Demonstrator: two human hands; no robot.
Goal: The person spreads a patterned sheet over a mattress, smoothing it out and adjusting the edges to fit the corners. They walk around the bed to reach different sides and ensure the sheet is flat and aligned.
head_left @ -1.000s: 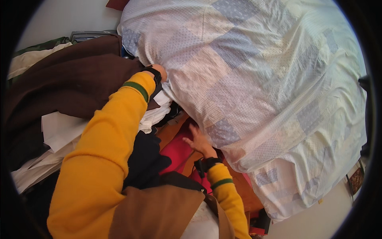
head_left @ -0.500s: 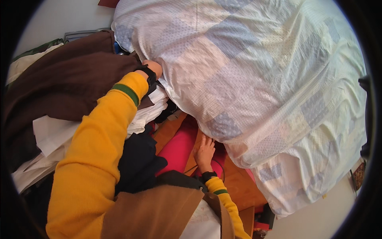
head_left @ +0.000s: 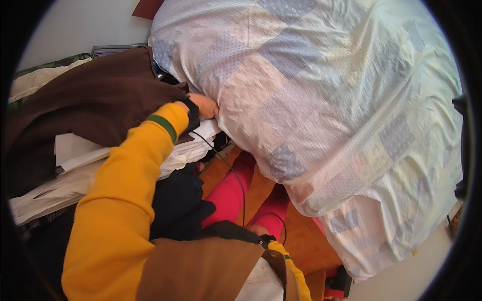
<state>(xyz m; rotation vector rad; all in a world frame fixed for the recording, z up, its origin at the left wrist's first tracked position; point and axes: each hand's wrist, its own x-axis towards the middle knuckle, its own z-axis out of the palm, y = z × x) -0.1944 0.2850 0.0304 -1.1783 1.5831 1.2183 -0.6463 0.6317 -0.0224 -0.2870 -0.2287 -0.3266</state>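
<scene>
A pale patchwork bedcover [head_left: 301, 95], white with blue-grey squares, spreads across the right and far side. My left hand [head_left: 205, 106] is closed at its left edge, gripping the cloth. A dark brown cloth [head_left: 95, 105] lies right beside that wrist. My right hand [head_left: 258, 230] is drawn in close to my body above my pink-clad leg, partly covered by the brown garment I wear, and its fingers are hidden. A thin black cable [head_left: 234, 173] runs down from near my left wrist and loops beside my right hand.
White folded clothes [head_left: 186, 153] and a dark navy garment [head_left: 178, 203] are piled at my left. My pink trouser legs [head_left: 228, 195] stand over an orange-brown wooden floor [head_left: 306, 241]. A pale wall [head_left: 90, 30] rises at the far left.
My left hand has shifted slightly right and nearer, still at the bedcover's edge. My right hand has pulled back from under the bedcover's near edge toward my body. More of the cable shows.
</scene>
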